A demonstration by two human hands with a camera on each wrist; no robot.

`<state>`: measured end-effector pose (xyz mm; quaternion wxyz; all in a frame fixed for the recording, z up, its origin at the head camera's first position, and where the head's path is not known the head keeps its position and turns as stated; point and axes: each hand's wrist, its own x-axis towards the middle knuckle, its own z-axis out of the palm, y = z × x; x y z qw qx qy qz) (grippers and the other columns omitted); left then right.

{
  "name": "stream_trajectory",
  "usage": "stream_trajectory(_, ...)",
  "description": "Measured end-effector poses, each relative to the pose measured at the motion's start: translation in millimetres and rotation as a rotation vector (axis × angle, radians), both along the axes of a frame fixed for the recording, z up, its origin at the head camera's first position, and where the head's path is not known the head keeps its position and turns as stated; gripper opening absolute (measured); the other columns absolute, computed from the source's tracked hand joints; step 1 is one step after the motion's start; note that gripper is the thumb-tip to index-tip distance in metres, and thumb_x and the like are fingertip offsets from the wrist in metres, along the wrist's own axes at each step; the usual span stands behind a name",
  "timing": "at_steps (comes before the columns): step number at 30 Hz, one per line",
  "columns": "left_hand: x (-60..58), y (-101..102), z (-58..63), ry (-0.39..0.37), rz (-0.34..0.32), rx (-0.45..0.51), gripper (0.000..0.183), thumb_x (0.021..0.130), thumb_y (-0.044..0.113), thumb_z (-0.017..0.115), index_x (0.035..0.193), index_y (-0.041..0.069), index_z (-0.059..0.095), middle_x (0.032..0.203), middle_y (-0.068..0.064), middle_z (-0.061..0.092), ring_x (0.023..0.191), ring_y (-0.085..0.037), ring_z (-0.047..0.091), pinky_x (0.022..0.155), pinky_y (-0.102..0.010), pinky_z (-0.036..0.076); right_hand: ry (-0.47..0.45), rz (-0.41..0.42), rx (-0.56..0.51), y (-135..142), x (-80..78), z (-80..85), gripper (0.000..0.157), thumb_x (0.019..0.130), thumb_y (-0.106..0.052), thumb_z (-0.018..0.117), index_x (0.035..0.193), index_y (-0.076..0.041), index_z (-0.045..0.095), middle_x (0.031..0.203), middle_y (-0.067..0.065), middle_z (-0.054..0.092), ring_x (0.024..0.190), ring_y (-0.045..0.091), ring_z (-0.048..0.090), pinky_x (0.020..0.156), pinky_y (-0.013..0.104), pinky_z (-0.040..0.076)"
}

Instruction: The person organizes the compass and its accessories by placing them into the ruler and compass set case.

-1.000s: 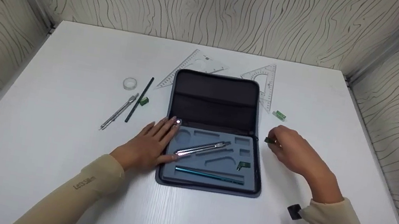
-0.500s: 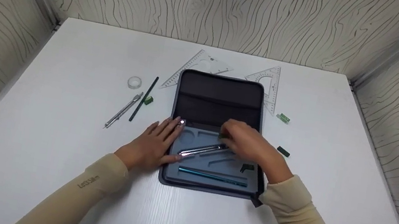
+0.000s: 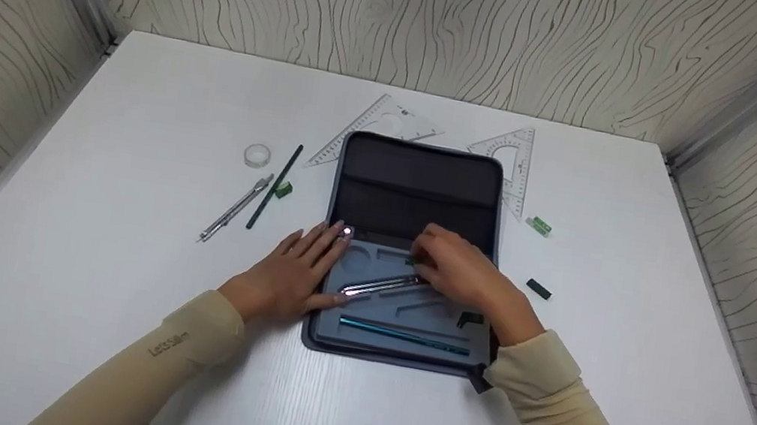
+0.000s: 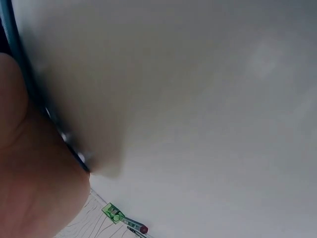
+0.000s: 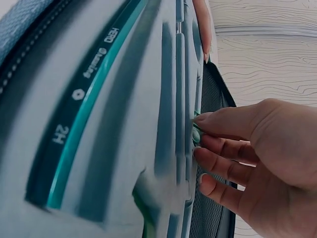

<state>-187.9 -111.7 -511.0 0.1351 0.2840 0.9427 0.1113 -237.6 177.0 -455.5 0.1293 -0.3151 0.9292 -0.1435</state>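
Note:
An unzipped case [image 3: 401, 357] lies with its lid back, its grey-blue foam tray [image 3: 363, 309] full of shaped slots. My left hand [image 3: 284, 277] rests flat, fingers extended, on the tray's left edge. With thumb and fingertips my right hand [image 3: 457, 267] pinches a small green piece [image 5: 196, 135] at the tray's upper slots; fingers hide much of it, so its kind is unclear. Below that hand a silver compass [image 3: 378, 285] lies slantwise in the tray. A teal 2H pencil [image 5: 89, 94] fills the front slot, and a dark green angular piece [image 3: 470, 320] sits at right.
Left of the case are a clear ring-shaped item [image 3: 257, 155], another compass [image 3: 235, 209], a dark pencil [image 3: 275, 186] and a green sharpener [image 4: 113, 212]. Two clear set squares [image 3: 393, 120] lie behind. To the right are a green-and-clear piece [image 3: 539, 226] and a dark green block [image 3: 539, 289].
My right hand has moved left from the table beside the case to the tray's upper slots, carrying the green piece. The dark green block on the table is now uncovered. My left hand stays put.

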Motion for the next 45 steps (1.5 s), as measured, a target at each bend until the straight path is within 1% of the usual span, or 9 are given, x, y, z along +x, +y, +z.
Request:
stream_trajectory(8,-2.6,-1,-6.4,0.01,0.008,0.005,0.092,0.101,0.071,0.033,0.166,0.015,0.0,0.173,-0.008,-0.007,0.158,-0.029,-0.005,0.125,-0.053,0.007,0.021,-0.024,0.018,6,5.0,1.2,0.024,0.098,-0.014,0.068,0.122,-0.008,0.07,0.117,0.004,0.061,0.101,0.02,0.062,0.087,0.042,0.055)
stream_trajectory(13,-3.3,0,-6.4,0.003,0.012,0.003,0.092,0.101,0.072,0.032,0.165,0.015,0.0,0.173,-0.008,-0.007,0.158,-0.028,-0.005,0.126,-0.052,0.007,0.037,-0.009,0.018,17,8.3,8.6,0.028,0.098,-0.014,0.068,0.125,-0.006,0.069,0.117,0.006,0.061,0.103,0.022,0.064,0.089,0.044,0.055)
stream_trajectory(16,-2.9,0,-4.4,-0.004,0.011,0.0,0.092,0.101,0.072,0.032,0.165,0.015,-0.001,0.172,-0.008,-0.008,0.158,-0.028,-0.006,0.126,-0.052,0.006,0.048,-0.018,0.006,28,8.6,16.4,0.028,0.097,-0.012,0.068,0.125,-0.005,0.068,0.117,0.008,0.061,0.104,0.024,0.064,0.09,0.045,0.054)
stream_trajectory(21,-2.1,0,-2.0,-0.01,0.006,-0.026,0.092,0.101,0.073,0.029,0.165,0.015,-0.003,0.172,-0.008,-0.01,0.158,-0.028,-0.007,0.126,-0.052,0.006,0.069,-0.078,-0.026,51,6.0,30.8,0.027,0.098,-0.014,0.068,0.123,-0.004,0.068,0.118,0.009,0.06,0.104,0.027,0.064,0.087,0.047,0.054)
stream_trajectory(27,-1.5,0,-1.6,-0.002,0.001,-0.036,0.092,0.101,0.072,0.03,0.165,0.014,-0.003,0.172,-0.009,-0.009,0.158,-0.029,-0.005,0.125,-0.053,0.008,0.095,-0.116,-0.025,81,1.8,38.4,0.028,0.099,-0.013,0.068,0.124,-0.001,0.066,0.12,0.013,0.06,0.102,0.03,0.063,0.086,0.047,0.053)
stream_trajectory(32,1.7,3,6.4,-0.005,-0.001,-0.016,0.09,0.103,0.066,0.037,0.165,0.01,0.003,0.172,-0.014,-0.004,0.158,-0.034,-0.001,0.125,-0.055,0.009,0.091,-0.17,-0.007,107,0.4,35.6,0.028,0.099,-0.012,0.066,0.123,0.002,0.066,0.12,0.017,0.062,0.1,0.033,0.064,0.084,0.05,0.053)
stream_trajectory(37,4.7,5,16.1,-0.019,0.004,-0.006,0.089,0.104,0.062,0.041,0.165,0.007,0.005,0.172,-0.015,-0.001,0.158,-0.035,0.001,0.125,-0.056,0.009,0.049,-0.236,-0.002,134,0.7,23.2,0.024,0.098,-0.009,0.065,0.117,0.005,0.068,0.111,0.019,0.067,0.095,0.033,0.065,0.08,0.051,0.053)
stream_trajectory(40,4.1,5,15.7,-0.021,0.004,-0.004,0.089,0.104,0.062,0.041,0.165,0.007,0.005,0.172,-0.015,-0.001,0.158,-0.036,0.001,0.125,-0.056,0.009,0.006,-0.283,0.009,148,2.0,14.3,0.022,0.095,-0.007,0.067,0.112,0.005,0.07,0.101,0.016,0.069,0.09,0.03,0.063,0.079,0.049,0.052)
stream_trajectory(45,0.9,3,6.3,-0.03,0.01,-0.011,0.091,0.103,0.068,0.035,0.165,0.012,-0.001,0.172,-0.011,-0.007,0.158,-0.032,-0.004,0.125,-0.054,0.007,-0.036,-0.328,0.013,162,5.9,4.7,0.015,0.091,-0.007,0.07,0.104,0.0,0.073,0.092,0.009,0.069,0.086,0.026,0.061,0.076,0.044,0.049)
